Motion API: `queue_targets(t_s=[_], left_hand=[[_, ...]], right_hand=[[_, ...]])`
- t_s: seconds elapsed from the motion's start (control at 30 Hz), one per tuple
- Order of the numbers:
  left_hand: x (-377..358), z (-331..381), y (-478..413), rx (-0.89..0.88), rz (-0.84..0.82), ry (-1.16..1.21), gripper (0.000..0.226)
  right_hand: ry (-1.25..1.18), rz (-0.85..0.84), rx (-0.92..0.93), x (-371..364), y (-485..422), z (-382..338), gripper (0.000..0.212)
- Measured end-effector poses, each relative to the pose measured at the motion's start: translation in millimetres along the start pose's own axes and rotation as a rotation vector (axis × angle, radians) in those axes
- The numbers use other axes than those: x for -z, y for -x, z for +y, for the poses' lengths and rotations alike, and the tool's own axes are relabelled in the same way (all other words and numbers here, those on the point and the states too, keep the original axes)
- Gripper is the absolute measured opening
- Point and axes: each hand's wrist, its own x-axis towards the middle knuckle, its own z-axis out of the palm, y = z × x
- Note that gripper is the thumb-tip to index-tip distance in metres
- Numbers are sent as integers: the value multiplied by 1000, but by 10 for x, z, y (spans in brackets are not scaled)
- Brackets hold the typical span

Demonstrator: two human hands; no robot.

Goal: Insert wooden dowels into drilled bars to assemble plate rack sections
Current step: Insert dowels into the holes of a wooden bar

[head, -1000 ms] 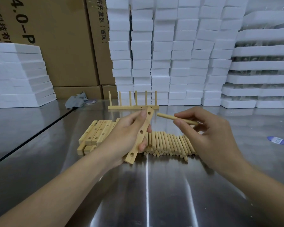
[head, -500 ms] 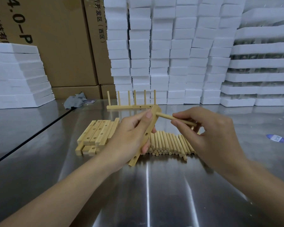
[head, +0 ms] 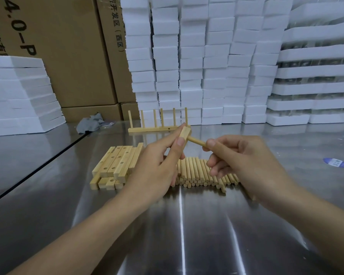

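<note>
My left hand (head: 157, 167) grips a drilled wooden bar (head: 185, 134), held nearly end-on above the table, most of it hidden by my fingers. My right hand (head: 244, 161) pinches a wooden dowel (head: 197, 141) whose tip sits in the bar's top hole. Below the hands lies a row of loose dowels (head: 199, 173). A stack of drilled bars (head: 115, 165) lies to the left. A finished rack section (head: 159, 124) with several upright dowels stands behind.
The steel table (head: 179, 225) has a dark seam on the left. A grey rag (head: 90, 123) lies at the back left, a blue sticker (head: 335, 162) at the right. White foam blocks (head: 207, 62) and cardboard boxes (head: 64, 52) wall the far side.
My right hand moved the dowel leftward until its tip entered the bar's top hole. My left hand turned the bar more end-on and raised it slightly.
</note>
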Motion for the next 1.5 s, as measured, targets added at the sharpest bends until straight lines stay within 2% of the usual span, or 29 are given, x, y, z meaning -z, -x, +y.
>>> queue_targets(t_s=[0.07,0.13,0.43,0.5,0.57,0.67,0.77,0.87,0.97,1.03,1.13,1.23,1.3,1.33,1.43,1.5], left_hand=[[-33,-7,21,-32,-19,-44,48],[-97,-7,59,-65,-53,-54,45],[-148,-34,59,-53,-64,-2,45],[-146,-32,71,-48,-72,6,46],[-135,-28,83,-50,-75,3,46],[-123,-19,91,-53,-85,-7,46],[-128,-24,77,-50,-75,-16,46],[-113,-51,59,-84,-23,-57,42],[-115,-70,62,-114,-30,-51,40],[-118,-74,64,-105,-40,-32,39],[-115,-72,67,-85,-44,-42,42],[-113,-62,67,-65,-56,-53,44],[-121,-50,63,-55,-64,-44,44],[-124,-44,61,-51,-66,-37,45],[-119,-25,63,-63,-63,-46,44],[-97,-12,67,-85,-52,-90,43]], right_hand=[[311,51,222,-10,27,22,12],[501,89,373,-33,60,53,14],[531,124,423,-32,61,49,28],[418,76,321,-25,42,74,34],[145,-3,98,-23,27,76,38],[-227,-129,-199,8,-18,48,31],[-231,-203,-285,56,-43,2,30],[-164,-293,-369,87,-50,-53,40],[-362,-449,-507,131,-50,-106,44],[-335,-461,-461,138,-44,-99,41],[-71,-386,-248,90,-22,-71,43],[365,-274,34,86,-3,-49,47],[693,-183,260,97,12,-52,42],[782,-157,322,96,26,-63,40],[804,-135,336,83,33,-45,41],[632,-166,204,54,15,-36,43]])
